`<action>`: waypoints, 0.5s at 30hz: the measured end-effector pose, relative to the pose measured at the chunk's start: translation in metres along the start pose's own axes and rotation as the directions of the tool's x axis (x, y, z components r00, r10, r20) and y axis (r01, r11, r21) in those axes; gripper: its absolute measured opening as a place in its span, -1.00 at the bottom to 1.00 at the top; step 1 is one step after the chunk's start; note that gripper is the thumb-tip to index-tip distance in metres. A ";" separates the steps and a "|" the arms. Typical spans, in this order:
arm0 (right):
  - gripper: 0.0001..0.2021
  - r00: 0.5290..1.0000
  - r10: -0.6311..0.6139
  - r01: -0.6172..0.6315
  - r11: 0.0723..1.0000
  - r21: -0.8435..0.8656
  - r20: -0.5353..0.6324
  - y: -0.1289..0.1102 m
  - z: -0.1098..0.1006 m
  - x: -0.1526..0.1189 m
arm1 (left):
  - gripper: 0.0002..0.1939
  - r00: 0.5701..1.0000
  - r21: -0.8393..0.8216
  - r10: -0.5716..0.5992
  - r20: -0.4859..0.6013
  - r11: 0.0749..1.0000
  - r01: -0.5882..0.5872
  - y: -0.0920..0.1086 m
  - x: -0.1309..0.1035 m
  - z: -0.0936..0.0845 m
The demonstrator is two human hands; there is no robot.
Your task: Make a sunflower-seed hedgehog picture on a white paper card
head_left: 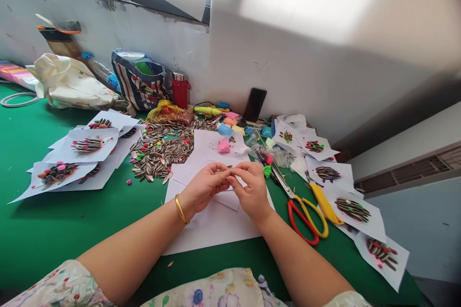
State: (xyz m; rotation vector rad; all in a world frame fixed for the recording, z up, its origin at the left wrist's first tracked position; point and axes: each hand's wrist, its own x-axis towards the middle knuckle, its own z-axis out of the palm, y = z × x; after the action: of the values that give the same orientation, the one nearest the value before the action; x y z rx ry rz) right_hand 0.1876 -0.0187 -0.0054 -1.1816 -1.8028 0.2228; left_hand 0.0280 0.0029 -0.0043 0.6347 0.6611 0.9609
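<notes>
My left hand (207, 186) and my right hand (252, 192) meet over the white paper (219, 230), fingertips pinched together. Between them shows a small dark sliver (229, 167) that looks like a sunflower seed; the fingers hide most of it. Beneath the hands lies a smaller folded piece of paper (228, 200). Just beyond, a pink lump of clay (224, 145) rests on another white sheet (203, 146). A wide heap of striped sunflower seeds (162, 151), dotted with small coloured balls, spreads to the left of that sheet.
Scissors (306, 216) with red and yellow handles lie right of the paper, beside a yellow cutter (326, 204). Cards with seed pictures line the left (88, 146) and right (356, 208). Against the wall stand a phone (255, 104), a red flask (179, 91) and a striped bag (139, 81).
</notes>
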 end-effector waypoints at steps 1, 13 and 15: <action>-0.85 1.000 0.010 -0.010 1.000 0.006 -0.011 0.000 0.000 0.000 | -0.83 1.000 -0.006 -0.005 -0.002 1.000 0.005 0.000 -0.001 0.001; -0.81 0.952 -0.217 0.227 0.974 -0.023 0.214 -0.017 0.014 -0.008 | -0.40 0.993 -0.512 -0.115 0.006 0.853 0.102 0.012 0.001 0.002; -0.80 0.949 -0.220 0.242 0.967 -0.075 0.227 -0.018 0.014 -0.010 | -0.38 0.996 -0.542 -0.080 -0.029 0.839 0.052 0.015 0.001 0.001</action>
State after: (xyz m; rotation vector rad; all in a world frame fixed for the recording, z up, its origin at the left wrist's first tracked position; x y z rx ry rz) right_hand 0.1663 -0.0312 -0.0089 -1.0341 -2.1495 0.1276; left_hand 0.0219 0.0101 0.0069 0.0813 0.4183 1.0429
